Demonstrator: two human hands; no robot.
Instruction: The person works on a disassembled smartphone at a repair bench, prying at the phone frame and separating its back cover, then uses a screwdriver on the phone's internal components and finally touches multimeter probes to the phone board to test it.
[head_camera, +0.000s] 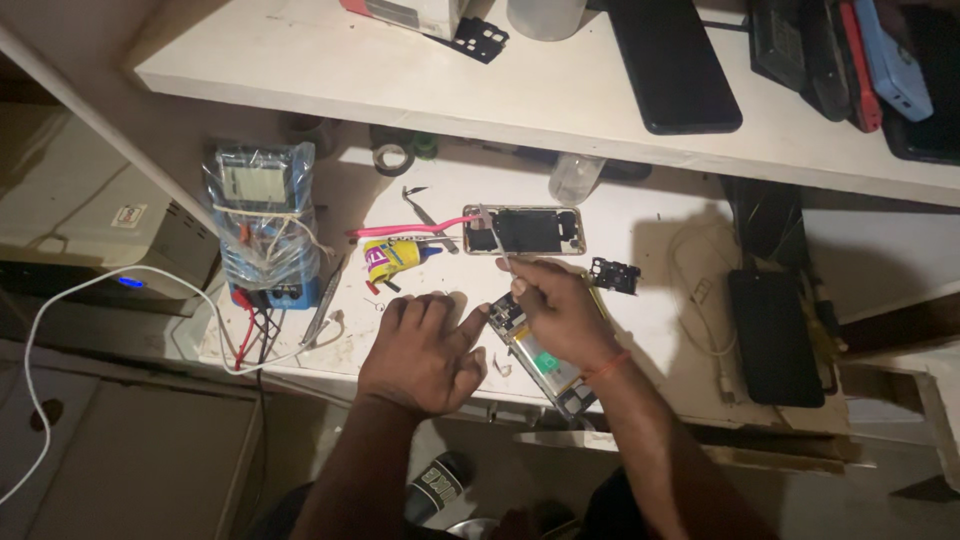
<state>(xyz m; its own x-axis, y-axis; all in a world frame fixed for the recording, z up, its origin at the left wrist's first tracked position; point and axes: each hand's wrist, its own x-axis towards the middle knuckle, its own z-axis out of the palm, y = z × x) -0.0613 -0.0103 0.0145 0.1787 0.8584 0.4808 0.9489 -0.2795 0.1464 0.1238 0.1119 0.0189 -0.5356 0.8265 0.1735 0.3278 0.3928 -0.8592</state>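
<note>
While a plastic-wrapped multimeter (265, 215) stands at the desk's (640, 215) left edge with red and black leads trailing off its front, a person works on an opened phone at the desk's front edge. Just right of the meter lie metal tweezers (322, 312), a pink tool (400, 231) and a small yellow glue tube (393, 258). The left hand (425, 352) rests flat on the desk near the front edge, fingers spread and gripping nothing. Beside it, the right hand (560, 312) is closed around a thin tool (497, 243) that points toward the back of the desk, and it covers part of the opened phone body (548, 365), which lies slanted over the front edge. Behind the hands lies a separate phone frame (523, 230), and a small black part (614, 274) sits to its right. A black slab (775, 335) rests toward the right edge.
</note>
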